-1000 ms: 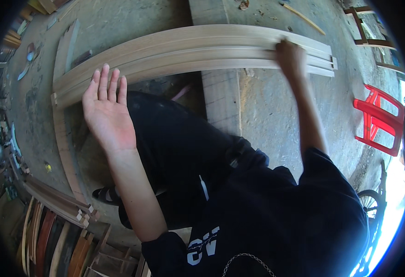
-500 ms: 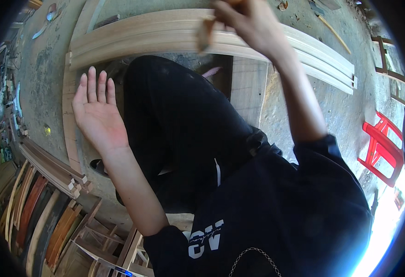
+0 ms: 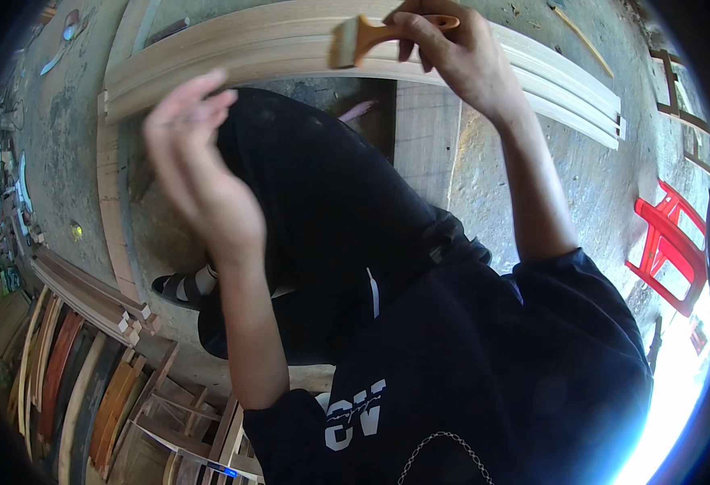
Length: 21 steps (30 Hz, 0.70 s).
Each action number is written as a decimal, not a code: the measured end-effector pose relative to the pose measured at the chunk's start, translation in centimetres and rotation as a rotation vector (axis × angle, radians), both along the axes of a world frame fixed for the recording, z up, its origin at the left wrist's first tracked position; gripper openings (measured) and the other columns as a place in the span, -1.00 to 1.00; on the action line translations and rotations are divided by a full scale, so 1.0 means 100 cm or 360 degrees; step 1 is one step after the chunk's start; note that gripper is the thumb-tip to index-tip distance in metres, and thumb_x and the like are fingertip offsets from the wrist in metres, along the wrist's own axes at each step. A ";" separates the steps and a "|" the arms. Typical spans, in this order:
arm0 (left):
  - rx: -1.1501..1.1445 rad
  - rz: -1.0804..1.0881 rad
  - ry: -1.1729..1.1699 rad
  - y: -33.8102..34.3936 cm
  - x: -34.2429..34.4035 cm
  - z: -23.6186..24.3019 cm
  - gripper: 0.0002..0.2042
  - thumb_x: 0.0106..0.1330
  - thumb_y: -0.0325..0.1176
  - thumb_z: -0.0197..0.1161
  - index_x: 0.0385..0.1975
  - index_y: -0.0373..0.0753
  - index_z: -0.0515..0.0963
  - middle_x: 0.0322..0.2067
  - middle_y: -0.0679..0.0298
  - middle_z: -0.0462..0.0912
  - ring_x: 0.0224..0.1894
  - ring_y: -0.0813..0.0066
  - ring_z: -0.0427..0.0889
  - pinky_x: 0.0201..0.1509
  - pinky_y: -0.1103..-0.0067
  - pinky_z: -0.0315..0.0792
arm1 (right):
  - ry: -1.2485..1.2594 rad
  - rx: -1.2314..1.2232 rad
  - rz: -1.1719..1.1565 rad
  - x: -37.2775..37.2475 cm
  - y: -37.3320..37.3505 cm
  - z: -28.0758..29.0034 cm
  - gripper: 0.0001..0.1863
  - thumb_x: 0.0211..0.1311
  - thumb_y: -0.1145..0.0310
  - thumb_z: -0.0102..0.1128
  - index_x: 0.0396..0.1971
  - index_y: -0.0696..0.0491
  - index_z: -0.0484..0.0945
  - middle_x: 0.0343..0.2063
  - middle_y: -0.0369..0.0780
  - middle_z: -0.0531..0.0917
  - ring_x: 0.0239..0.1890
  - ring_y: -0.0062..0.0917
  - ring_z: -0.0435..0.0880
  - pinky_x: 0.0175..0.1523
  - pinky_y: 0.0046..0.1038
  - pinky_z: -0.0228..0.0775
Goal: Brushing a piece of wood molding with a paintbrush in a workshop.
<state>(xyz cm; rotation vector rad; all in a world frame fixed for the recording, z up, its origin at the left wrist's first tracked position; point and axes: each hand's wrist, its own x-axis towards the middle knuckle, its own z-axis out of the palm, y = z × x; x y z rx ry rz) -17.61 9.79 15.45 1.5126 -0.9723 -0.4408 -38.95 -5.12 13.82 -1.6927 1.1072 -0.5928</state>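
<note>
My right hand [image 3: 476, 69] is closed around the orange handle of a flat paintbrush [image 3: 379, 34]. The brush hangs above long pale wooden boards [image 3: 250, 40], its bristle end pointing left; whether the bristles touch the wood I cannot tell. My left hand [image 3: 205, 182], smeared by motion, is raised near my knee just short of the boards' left part. Its fingers are slightly bent and apart, with nothing seen in them.
The boards rest across wooden supports, one a wide plank [image 3: 428, 133]. A red plastic stool [image 3: 670, 246] lies at the right. Curved wooden pieces [image 3: 80, 388] and stacked strips [image 3: 88, 295] fill the lower left. A thin stick [image 3: 581, 40] lies on the concrete floor beyond.
My left hand has turned from palm up and moved right, its fingers now bending. My right hand has shifted slightly right with the paintbrush, which has swung from pointing down to lying more level.
</note>
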 end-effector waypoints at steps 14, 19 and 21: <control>0.1011 -0.0413 -0.2631 -0.027 0.078 -0.021 -0.63 0.52 -0.06 0.08 -0.02 -0.20 0.66 -0.04 0.13 0.69 0.16 0.12 0.60 0.38 0.14 0.31 | 0.0530 -0.0090 -0.0084 -0.071 -0.004 0.008 -0.76 0.47 0.28 0.22 -0.25 0.17 0.68 -0.55 -0.28 0.65 -0.46 -0.66 0.59 -0.37 -0.50 0.39; 0.0504 -0.1491 -0.1641 -0.005 -0.014 -0.007 -0.68 0.47 -0.12 0.20 0.03 -0.17 0.63 0.03 0.16 0.68 0.14 0.12 0.61 0.36 0.27 0.38 | 0.0237 0.0388 0.0293 -0.065 -0.009 0.013 -0.69 0.46 0.23 0.27 -0.07 0.17 0.74 -0.47 -0.30 0.71 -0.44 -0.69 0.61 -0.38 -0.57 0.41; 0.0620 -0.1390 -0.1781 0.001 0.018 -0.027 -0.66 0.46 -0.10 0.21 0.09 -0.15 0.61 0.09 0.14 0.65 0.21 0.13 0.58 0.45 0.24 0.30 | 0.0047 0.0450 0.0465 -0.067 -0.012 0.021 -0.68 0.45 0.23 0.28 -0.04 0.17 0.73 -0.45 -0.30 0.72 -0.43 -0.68 0.63 -0.38 -0.58 0.42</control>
